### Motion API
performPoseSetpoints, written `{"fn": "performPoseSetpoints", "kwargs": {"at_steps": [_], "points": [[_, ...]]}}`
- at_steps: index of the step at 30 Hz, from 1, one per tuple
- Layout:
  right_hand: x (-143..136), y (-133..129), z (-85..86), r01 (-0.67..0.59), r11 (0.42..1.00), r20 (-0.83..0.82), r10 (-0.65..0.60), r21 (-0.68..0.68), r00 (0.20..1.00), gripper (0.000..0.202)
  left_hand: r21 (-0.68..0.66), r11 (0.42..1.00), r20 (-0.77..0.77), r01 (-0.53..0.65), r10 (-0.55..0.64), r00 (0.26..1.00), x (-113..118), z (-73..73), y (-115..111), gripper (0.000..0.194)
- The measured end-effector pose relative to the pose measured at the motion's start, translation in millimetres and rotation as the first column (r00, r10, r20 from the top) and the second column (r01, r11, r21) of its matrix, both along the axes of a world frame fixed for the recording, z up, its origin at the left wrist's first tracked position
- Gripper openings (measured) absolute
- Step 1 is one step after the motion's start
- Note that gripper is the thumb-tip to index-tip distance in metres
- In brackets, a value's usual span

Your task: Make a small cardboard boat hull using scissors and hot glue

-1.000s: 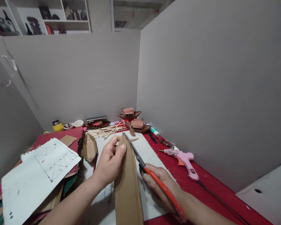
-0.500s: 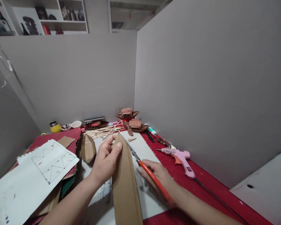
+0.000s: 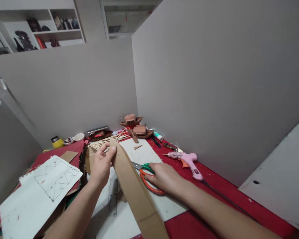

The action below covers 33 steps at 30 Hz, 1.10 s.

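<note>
A long brown cardboard strip [image 3: 133, 187] with a pointed far end slants across the white board [image 3: 149, 152]. My left hand [image 3: 102, 162] pinches the strip near that tip, thumb on top. Scissors [image 3: 149, 177] with orange and green handles lie at the strip's right edge, and my right hand [image 3: 164, 177] is closed on the handles. The blades are partly hidden behind the strip. A small cardboard offcut [image 3: 138, 147] lies on the board past the scissors. Partly behind my left hand is a folded cardboard boat shape [image 3: 89, 156].
A pink glue gun [image 3: 186, 159] lies at right on the red tabletop [image 3: 209, 196], its cord trailing forward. Model boats [image 3: 139, 131] and thin wooden sticks [image 3: 107, 141] are at the back. At left, a paper drawing [image 3: 42, 186] tops stacked sheets, near a yellow jar [image 3: 56, 142].
The strip's tip has swung left with my left hand. The scissors have turned and come down along the strip's right edge, away from the tip. The camera view has tilted slightly.
</note>
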State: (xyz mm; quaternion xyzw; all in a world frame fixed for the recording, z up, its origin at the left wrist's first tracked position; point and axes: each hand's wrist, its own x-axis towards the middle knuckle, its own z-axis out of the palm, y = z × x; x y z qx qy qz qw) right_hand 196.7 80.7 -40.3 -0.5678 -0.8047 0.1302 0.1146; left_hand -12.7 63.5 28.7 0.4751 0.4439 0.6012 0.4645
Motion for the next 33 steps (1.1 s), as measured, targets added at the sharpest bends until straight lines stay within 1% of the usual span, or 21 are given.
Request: {"fn": "performPoseSetpoints", "kwargs": {"at_steps": [2,5,7,9,10,12,14,15,17,20,22,24,26,28,33], "points": [[1.0,-1.3,3.0,-0.01,1.0,-0.027,0.01,-0.01,1.0,0.022,-0.003,1.0,-0.017,-0.013,0.013,1.0,0.0,-1.4,0.9,0.035],[4.3,-2.9,7.5,-0.01,1.0,-0.116,0.008,-0.012,0.993,0.022,0.006,0.999,-0.038,-0.046,0.046,0.998,0.0,-1.4,4.4,0.037],[7.1,-2.5,10.9,-0.008,1.0,-0.212,0.007,-0.004,0.977,0.023,0.018,0.997,-0.05,-0.076,0.076,0.996,0.6,0.8,8.6,0.037],[9.5,-0.9,14.2,-0.029,1.0,-0.336,0.026,-0.003,0.941,0.027,0.034,0.993,-0.053,-0.11,0.112,0.992,1.9,4.8,14.1,0.037],[10.2,0.2,15.7,-0.055,0.998,-0.406,0.044,-0.014,0.913,0.032,0.042,0.991,-0.051,-0.129,0.131,0.99,2.6,7.2,17.1,0.038],[10.5,1.6,17.5,-0.143,0.988,-0.548,0.086,-0.063,0.832,0.049,0.061,0.984,-0.042,-0.167,0.17,0.985,4.2,12.6,23.0,0.037],[9.4,0.4,17.7,-0.264,0.957,-0.667,0.119,-0.12,0.735,0.063,0.08,0.975,-0.027,-0.207,0.209,0.977,5.9,17.7,27.6,0.035],[8.6,-1.4,17.4,-0.326,0.935,-0.715,0.131,-0.142,0.687,0.064,0.087,0.971,-0.019,-0.223,0.225,0.974,7.2,19.6,28.8,0.035],[7.0,-6.9,16.5,-0.443,0.88,-0.789,0.147,-0.172,0.597,0.057,0.089,0.967,-0.004,-0.238,0.239,0.971,11.2,21.5,27.9,0.035],[5.2,-15.8,15.9,-0.557,0.81,-0.867,0.134,-0.183,0.481,0.046,0.044,0.982,0.0,-0.186,0.186,0.983,21.7,17.6,15.7,0.036],[4.6,-19.6,16.1,-0.582,0.793,-0.898,0.112,-0.177,0.426,0.04,-0.026,0.994,-0.016,-0.109,0.108,0.994,29.8,11.4,1.7,0.037],[3.9,-21.7,16.1,-0.594,0.786,-0.915,0.096,-0.172,0.392,0.036,-0.091,0.995,-0.029,-0.045,0.042,0.999,36.2,4.4,-13.5,0.037],[2.7,-23.1,15.6,-0.609,0.774,-0.923,0.089,-0.173,0.375,0.032,-0.109,0.994,-0.018,-0.028,0.026,0.999,39.6,-1.2,-26.4,0.038],[0.8,-24.7,14.3,-0.621,0.764,-0.924,0.086,-0.178,0.372,0.029,-0.1,0.994,-0.004,-0.041,0.041,0.999,39.8,-4.7,-35.2,0.04],[-3.9,-29.6,11.2,-0.642,0.741,-0.924,0.076,-0.199,0.375,0.024,-0.052,0.994,0.021,-0.099,0.1,0.995,34.8,-8.8,-45.8,0.038]]}}
